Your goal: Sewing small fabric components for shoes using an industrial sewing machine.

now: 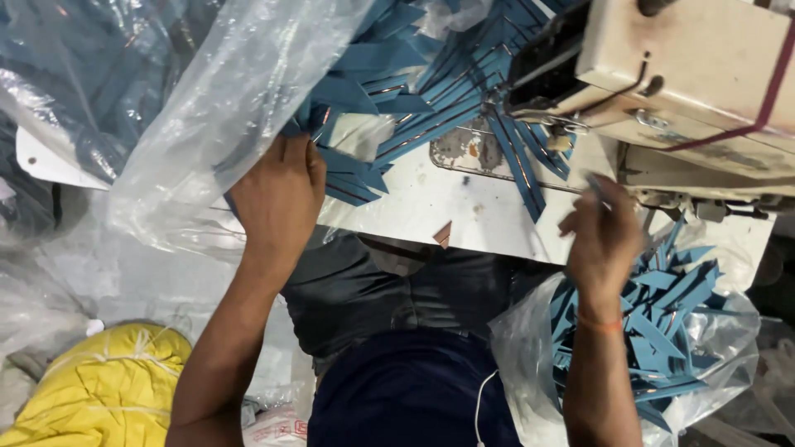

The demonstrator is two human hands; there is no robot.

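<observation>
Head view shows the left hand (277, 194) at nine o'clock gripping blue fabric pieces (352, 178), while the right hand (603, 240), blurred, seemingly pinches one blue strip (595, 189).

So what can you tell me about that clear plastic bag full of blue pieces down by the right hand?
The clear plastic bag is thin, crinkled and glossy, and its mouth gapes open. It sits low at the right, below the white table edge and the sewing machine. It is stuffed with narrow, pointed blue fabric pieces lying at all angles. The right hand hovers above the opening, its forearm crossing in front of the bag.
</observation>
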